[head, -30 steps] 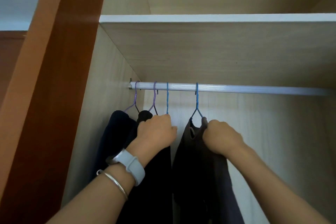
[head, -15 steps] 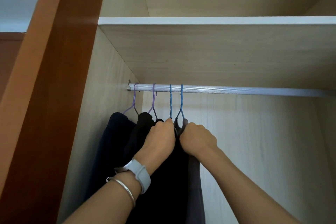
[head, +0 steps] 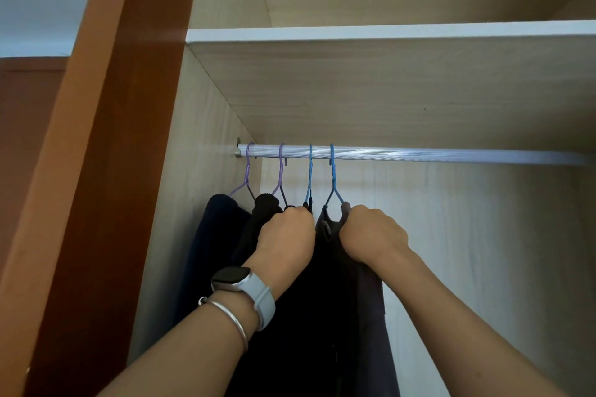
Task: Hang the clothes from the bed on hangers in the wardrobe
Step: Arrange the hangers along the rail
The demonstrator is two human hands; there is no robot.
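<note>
Several dark garments hang on wire hangers from the silver wardrobe rail. Two purple hangers sit at the rail's left end, then two blue hangers. My left hand, with a watch and bangle on its wrist, grips the black garment at the shoulder of the left blue hanger. To its right my right hand grips the dark grey garment at the shoulder of the right blue hanger. A navy garment hangs furthest left.
A wooden shelf runs just above the rail. The brown wardrobe door edge stands at the left. To the right of the blue hangers the rail is bare, with the pale back panel behind it.
My right hand slid the right blue hanger and its grey garment leftward along the rail, close to the other blue hanger, then eased it slightly right. My left hand stayed on the black garment.
</note>
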